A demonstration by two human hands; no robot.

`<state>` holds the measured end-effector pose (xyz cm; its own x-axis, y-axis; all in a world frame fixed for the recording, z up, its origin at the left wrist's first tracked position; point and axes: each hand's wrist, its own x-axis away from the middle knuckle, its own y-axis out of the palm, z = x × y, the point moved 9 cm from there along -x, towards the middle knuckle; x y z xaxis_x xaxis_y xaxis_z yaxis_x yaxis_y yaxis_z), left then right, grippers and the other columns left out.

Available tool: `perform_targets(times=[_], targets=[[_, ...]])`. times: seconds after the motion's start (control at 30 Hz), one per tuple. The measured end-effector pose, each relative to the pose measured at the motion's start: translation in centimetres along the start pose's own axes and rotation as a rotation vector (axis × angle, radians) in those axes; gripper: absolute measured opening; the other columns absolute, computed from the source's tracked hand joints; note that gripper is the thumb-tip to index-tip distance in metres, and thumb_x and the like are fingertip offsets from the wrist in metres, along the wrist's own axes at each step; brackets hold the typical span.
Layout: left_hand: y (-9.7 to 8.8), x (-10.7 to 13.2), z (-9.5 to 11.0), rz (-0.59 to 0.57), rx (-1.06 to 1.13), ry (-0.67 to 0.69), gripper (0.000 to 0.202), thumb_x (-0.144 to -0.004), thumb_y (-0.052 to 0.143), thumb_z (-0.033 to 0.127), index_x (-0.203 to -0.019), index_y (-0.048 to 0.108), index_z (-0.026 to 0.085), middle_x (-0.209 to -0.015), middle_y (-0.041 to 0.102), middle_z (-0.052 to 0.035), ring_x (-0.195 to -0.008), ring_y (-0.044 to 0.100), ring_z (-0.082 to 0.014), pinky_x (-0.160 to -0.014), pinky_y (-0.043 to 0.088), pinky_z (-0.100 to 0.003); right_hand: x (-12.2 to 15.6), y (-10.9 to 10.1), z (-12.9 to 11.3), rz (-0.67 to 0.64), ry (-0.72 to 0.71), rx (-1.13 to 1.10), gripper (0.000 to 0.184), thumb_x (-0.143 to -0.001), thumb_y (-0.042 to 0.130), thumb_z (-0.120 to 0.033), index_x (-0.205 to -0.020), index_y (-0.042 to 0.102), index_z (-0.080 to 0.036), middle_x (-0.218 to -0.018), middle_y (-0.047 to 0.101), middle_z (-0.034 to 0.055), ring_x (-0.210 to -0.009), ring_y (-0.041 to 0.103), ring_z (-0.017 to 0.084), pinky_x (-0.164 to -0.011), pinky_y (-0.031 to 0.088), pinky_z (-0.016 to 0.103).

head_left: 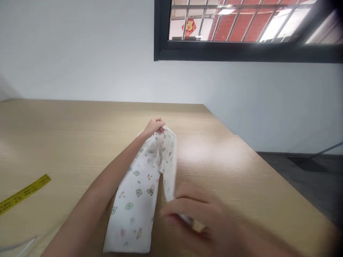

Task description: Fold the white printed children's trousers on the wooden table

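A small pair of white pants (136, 200) with green and pink animal prints lies on the wooden table, the waist pointing away from me. My left hand (156, 126) grips the waistband at the far end, its fingers closed on the cloth. Close to the camera, my right hand (198, 214) is blurred but pinches the lower end of the right leg, which is lifted and pulled toward me. The left leg lies flat, with its hem near the bottom of the view. My left forearm covers part of its outer edge.
The light wooden table (66, 150) reaches back to a white wall, and its right edge drops to a dark floor (289, 178). A yellow printed strip (25, 192) lies at the left. White cord-like pieces (25, 246) show at the lower left. A dark-framed barred window (241, 51) is above.
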<state>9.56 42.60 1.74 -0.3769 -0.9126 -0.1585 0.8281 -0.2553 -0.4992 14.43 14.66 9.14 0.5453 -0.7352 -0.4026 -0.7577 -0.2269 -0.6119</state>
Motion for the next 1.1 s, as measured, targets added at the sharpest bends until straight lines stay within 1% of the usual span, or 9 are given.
perform_targets(times=[0.2, 0.33, 0.43, 0.53, 0.7, 0.83, 0.9, 1.0, 1.1], targets=[[-6.2, 2.8, -4.2, 0.107, 0.024, -0.042, 0.017, -0.087, 0.045, 0.021, -0.071, 0.043, 0.015, -0.056, 0.034, 0.0062, -0.045, 0.033, -0.006, -0.044, 0.029, -0.018, -2.5, 12.6, -1.7, -0.442, -0.461, 0.304, 0.01, -0.083, 0.048, -0.015, -0.081, 0.057, -0.012, -0.074, 0.053, 0.0033, -0.07, 0.046, 0.013, -0.067, 0.041, 0.023], [-7.2, 4.8, -6.8, 0.14, -0.111, -0.038, 0.01, -0.078, 0.054, 0.018, -0.072, 0.046, 0.015, -0.056, 0.035, 0.0065, -0.047, 0.033, -0.0073, -0.047, 0.027, -0.02, -2.1, 16.7, 0.2, -0.52, -0.4, 0.404, 0.013, -0.084, 0.052, -0.025, -0.087, 0.056, -0.013, -0.075, 0.054, 0.0021, -0.068, 0.046, 0.013, -0.068, 0.039, 0.024], [-7.0, 5.4, -7.4, 0.153, -0.237, 0.006, 0.004, -0.072, 0.055, 0.015, -0.075, 0.053, 0.015, -0.056, 0.039, 0.0058, -0.052, 0.036, -0.0096, -0.052, 0.027, -0.022, -2.2, 16.5, 1.5, -0.477, -0.2, 0.217, 0.027, -0.085, 0.052, -0.036, -0.103, 0.049, -0.016, -0.078, 0.056, 0.0009, -0.069, 0.049, 0.013, -0.068, 0.038, 0.024], [-6.5, 5.2, -7.4, 0.131, -0.321, 0.047, 0.013, -0.073, 0.049, 0.014, -0.08, 0.059, 0.018, -0.062, 0.049, 0.0043, -0.058, 0.041, -0.0112, -0.057, 0.029, -0.023, -2.2, 15.9, 2.5, -0.479, -0.022, 0.067, 0.021, -0.083, 0.049, -0.033, -0.094, 0.044, -0.017, -0.07, 0.052, -0.0011, -0.06, 0.044, 0.011, -0.059, 0.036, 0.022], [-6.1, 5.5, -6.1, 0.135, -0.366, 0.119, 0.025, -0.074, 0.044, 0.013, -0.082, 0.067, 0.02, -0.088, 0.058, -0.0013, -0.078, 0.05, -0.015, -0.075, 0.037, -0.025, -1.5, 14.8, 2.2, -0.539, -0.008, -0.004, 0.007, -0.08, 0.046, -0.018, -0.075, 0.041, -0.017, -0.068, 0.048, -0.0025, -0.056, 0.039, 0.008, -0.053, 0.033, 0.018], [-5.6, 9.9, -2.9, 0.24, -0.363, 0.246, 0.028, -0.08, 0.04, 0.018, -0.087, 0.068, 0.019, -0.113, 0.051, -0.0061, -0.105, 0.045, -0.0207, -0.098, 0.027, -0.036, -2.9, 12.5, 3.3, -0.444, -0.091, -0.018, 0.007, -0.083, 0.044, -0.014, -0.083, 0.051, -0.014, -0.077, 0.056, 0.0012, -0.068, 0.049, 0.009, -0.064, 0.041, 0.017], [-3.9, 13.0, -0.8, 0.157, -0.348, 0.354, 0.029, -0.083, 0.04, 0.025, -0.089, 0.068, 0.022, -0.113, 0.055, -0.0028, -0.107, 0.047, -0.0192, -0.099, 0.027, -0.034, -4.4, 10.9, 4.6, -0.326, -0.179, 0.111, 0.015, -0.084, 0.041, -0.011, -0.089, 0.055, -0.01, -0.09, 0.059, 0.0078, -0.087, 0.052, 0.015, -0.081, 0.042, 0.025], [-0.3, 16.9, 1.7, -0.118, -0.311, 0.522, 0.034, -0.088, 0.035, 0.027, -0.109, 0.062, 0.025, -0.123, 0.053, 0.0, -0.11, 0.048, -0.0159, -0.099, 0.029, -0.029, -5.7, 10.3, 7.1, -0.291, -0.216, 0.337, 0.021, -0.087, 0.039, -0.012, -0.09, 0.059, -0.008, -0.096, 0.061, 0.0123, -0.1, 0.05, 0.022, -0.094, 0.036, 0.037], [2.2, 16.6, 1.1, -0.38, -0.378, 0.515, 0.039, -0.092, 0.029, 0.026, -0.127, 0.047, 0.026, -0.135, 0.042, 0.0008, -0.123, 0.038, -0.016, -0.106, 0.019, -0.034, -5.2, 11.2, 8.1, -0.342, -0.192, 0.474, 0.029, -0.088, 0.042, -0.022, -0.104, 0.058, -0.003, -0.108, 0.057, 0.0167, -0.11, 0.045, 0.027, -0.1, 0.029, 0.045]])
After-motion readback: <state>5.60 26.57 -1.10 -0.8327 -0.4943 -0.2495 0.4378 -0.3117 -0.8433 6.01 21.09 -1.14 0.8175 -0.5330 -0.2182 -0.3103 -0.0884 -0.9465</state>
